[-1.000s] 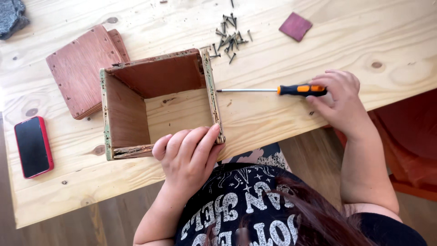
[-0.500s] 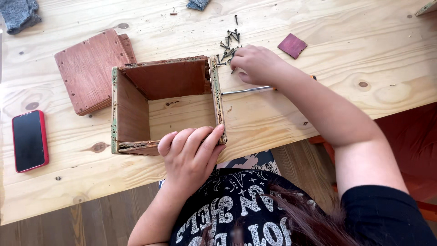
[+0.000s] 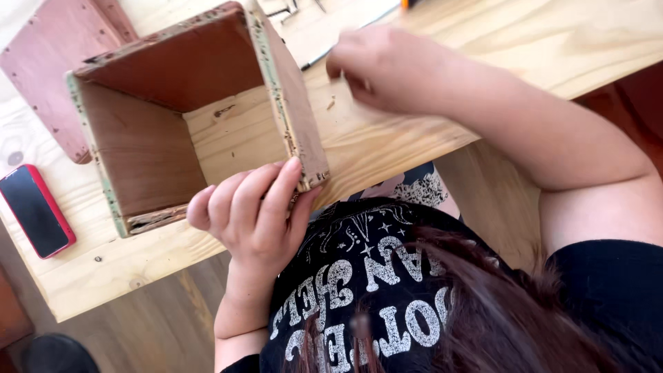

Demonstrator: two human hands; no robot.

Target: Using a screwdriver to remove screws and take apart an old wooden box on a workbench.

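Right hand [image 3: 387, 69] has pulled back from the far screw pile to the tabletop just right of the box.
Its fingers are curled tight, pinching something too small to tell. Left-hand fingers [image 3: 266, 197] clamp the near right corner of the open wooden box [image 3: 193, 117]. Box wall stands just left of the right hand, running away from the body; screwdriver shaft [image 3: 345, 34] just beyond, red phone [image 3: 34, 211] far left.

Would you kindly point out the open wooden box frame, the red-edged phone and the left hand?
open wooden box frame [image 3: 138, 148], head view, inner left wall.
red-edged phone [image 3: 34, 211], head view, dark screen.
left hand [image 3: 252, 214], head view, knuckles.
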